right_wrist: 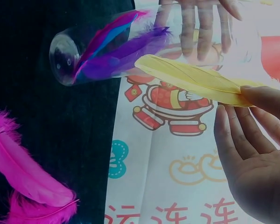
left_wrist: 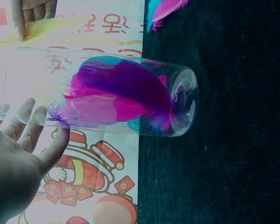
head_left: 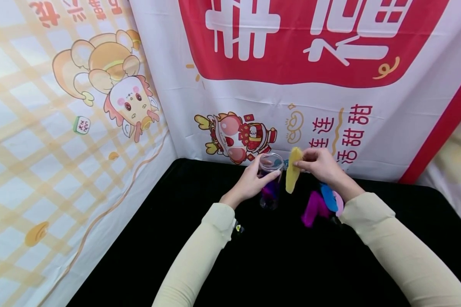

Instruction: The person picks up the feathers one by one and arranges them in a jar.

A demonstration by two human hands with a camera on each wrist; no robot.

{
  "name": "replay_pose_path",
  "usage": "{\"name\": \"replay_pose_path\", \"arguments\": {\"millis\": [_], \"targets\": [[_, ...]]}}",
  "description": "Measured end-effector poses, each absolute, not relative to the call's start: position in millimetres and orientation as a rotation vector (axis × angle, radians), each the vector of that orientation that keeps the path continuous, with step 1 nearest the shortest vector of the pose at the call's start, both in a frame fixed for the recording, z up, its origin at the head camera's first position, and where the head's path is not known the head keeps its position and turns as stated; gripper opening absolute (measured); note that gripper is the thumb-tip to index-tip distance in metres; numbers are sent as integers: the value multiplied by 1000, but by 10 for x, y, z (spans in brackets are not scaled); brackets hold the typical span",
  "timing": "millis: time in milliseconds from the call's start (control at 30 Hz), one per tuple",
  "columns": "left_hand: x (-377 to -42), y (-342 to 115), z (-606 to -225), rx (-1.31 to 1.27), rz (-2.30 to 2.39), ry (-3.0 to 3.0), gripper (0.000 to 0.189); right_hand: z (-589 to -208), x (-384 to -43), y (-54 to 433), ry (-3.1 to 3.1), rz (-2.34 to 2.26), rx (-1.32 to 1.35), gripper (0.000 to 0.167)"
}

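My left hand (head_left: 251, 181) grips a clear jar (head_left: 270, 200) near its open mouth, thumb on one side and fingers round the other. Purple, pink and blue feathers (left_wrist: 112, 88) lie inside the jar, bunched toward its bottom. To the right of the jar, my right hand (head_left: 320, 164) pinches a yellow feather (head_left: 293, 170) between thumb and fingers. The feather hangs downward beside the jar's rim in the head view. In the right wrist view it overlaps the jar's wall, its rounded end pointing toward the coloured feathers.
Magenta feathers (head_left: 314, 209) lie on the black tabletop (head_left: 292, 260) below my right wrist. Next to them are a blue feather (head_left: 329, 197) and a pale pink feather (head_left: 339, 204). A printed cloth backdrop (head_left: 169, 106) stands right behind the table's far edge.
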State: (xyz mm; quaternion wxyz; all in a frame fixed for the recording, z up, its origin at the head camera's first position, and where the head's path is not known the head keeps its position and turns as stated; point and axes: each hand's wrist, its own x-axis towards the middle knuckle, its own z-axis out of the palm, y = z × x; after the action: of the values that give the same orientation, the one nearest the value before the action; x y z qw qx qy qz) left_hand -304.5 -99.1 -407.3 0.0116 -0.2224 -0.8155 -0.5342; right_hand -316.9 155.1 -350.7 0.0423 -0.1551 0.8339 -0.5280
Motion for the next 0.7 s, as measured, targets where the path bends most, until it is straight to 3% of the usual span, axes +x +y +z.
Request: {"name": "replay_pose_path", "arguments": {"millis": [700], "targets": [[-2948,-976,-3982,-686,-1700,-2550,59,-3308,-3118,1380,2615,-1671,-596,25]]}}
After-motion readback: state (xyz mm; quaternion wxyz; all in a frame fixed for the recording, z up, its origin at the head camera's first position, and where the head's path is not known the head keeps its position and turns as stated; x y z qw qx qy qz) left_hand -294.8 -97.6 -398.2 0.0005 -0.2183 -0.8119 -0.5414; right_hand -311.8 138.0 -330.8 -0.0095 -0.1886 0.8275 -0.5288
